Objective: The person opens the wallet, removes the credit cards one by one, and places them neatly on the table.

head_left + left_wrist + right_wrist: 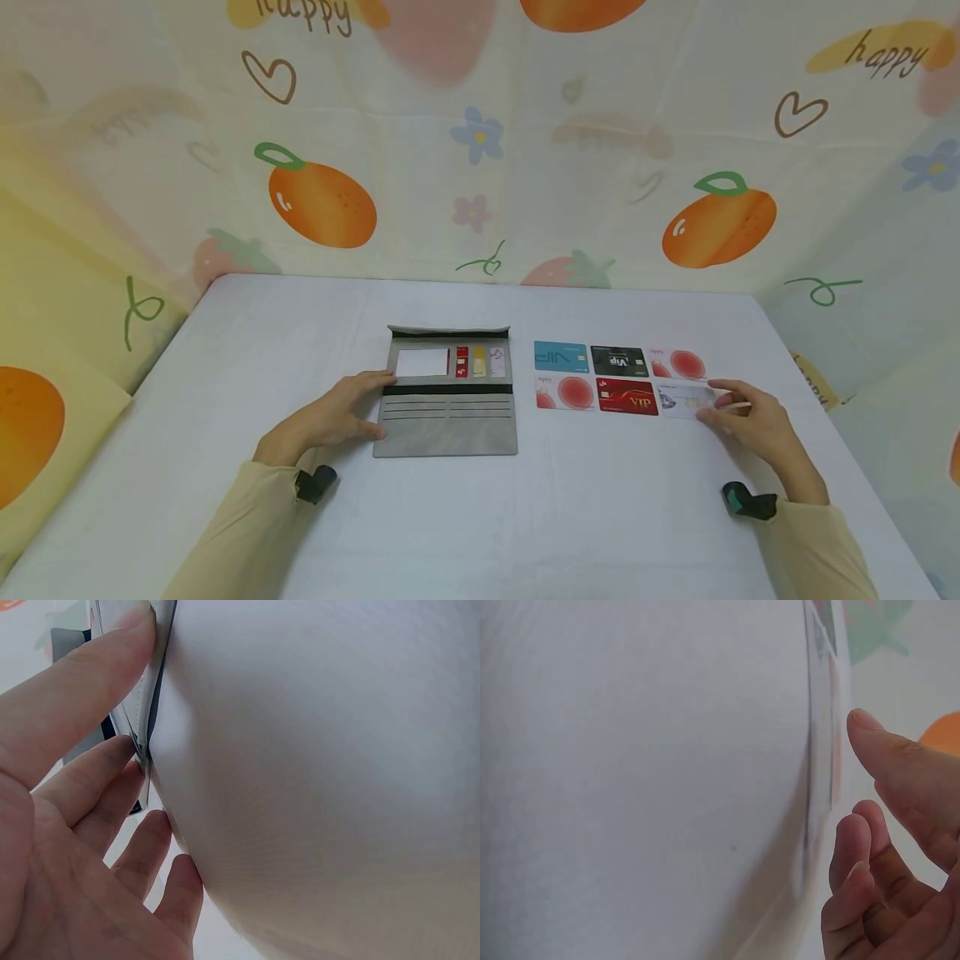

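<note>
Touching the grey wallet (pixel 446 440), the left grip (pixel 333 419) is spread; the right grip (pixel 759 427) stands parted at the pale card (pixel 681 401).

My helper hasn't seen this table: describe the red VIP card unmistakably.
On the white table, right of the grey wallet, six cards lie in two rows. The red VIP card is middle in the nearer row, alone with a red background.

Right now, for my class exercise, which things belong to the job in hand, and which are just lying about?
In the job:
left hand, touching the open wallet
right hand, at the lower right card
five other loose cards

Just there:
white table
fruit-print curtain
black wrist gadgets
</note>
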The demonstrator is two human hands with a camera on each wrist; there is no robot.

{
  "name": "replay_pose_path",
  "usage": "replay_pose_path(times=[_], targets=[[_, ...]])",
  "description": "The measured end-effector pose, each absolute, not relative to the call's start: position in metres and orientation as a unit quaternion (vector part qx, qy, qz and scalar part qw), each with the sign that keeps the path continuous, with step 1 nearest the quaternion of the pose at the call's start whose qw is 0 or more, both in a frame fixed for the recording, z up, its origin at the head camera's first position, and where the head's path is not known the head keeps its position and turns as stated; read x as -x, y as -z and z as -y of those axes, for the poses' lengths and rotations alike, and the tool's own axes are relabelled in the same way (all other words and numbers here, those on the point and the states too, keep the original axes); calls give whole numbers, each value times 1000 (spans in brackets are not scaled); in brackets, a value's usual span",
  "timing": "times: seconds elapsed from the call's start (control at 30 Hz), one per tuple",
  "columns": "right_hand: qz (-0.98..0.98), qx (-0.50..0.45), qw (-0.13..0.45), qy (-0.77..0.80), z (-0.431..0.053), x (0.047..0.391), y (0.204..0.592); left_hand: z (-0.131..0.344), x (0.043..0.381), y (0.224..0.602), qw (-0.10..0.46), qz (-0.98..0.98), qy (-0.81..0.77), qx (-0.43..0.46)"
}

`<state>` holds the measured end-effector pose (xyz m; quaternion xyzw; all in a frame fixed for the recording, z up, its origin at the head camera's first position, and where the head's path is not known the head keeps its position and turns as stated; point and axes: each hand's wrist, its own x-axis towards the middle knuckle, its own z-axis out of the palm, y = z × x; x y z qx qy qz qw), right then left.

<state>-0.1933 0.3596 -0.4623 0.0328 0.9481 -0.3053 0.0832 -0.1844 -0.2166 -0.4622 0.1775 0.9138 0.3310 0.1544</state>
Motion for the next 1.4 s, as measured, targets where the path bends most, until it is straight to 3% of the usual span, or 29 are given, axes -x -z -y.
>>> replay_pose_path(times=[1.4], targets=[[-932,80,53,350,-265,217,439,216,183,462,159,-919,-321,-162]])
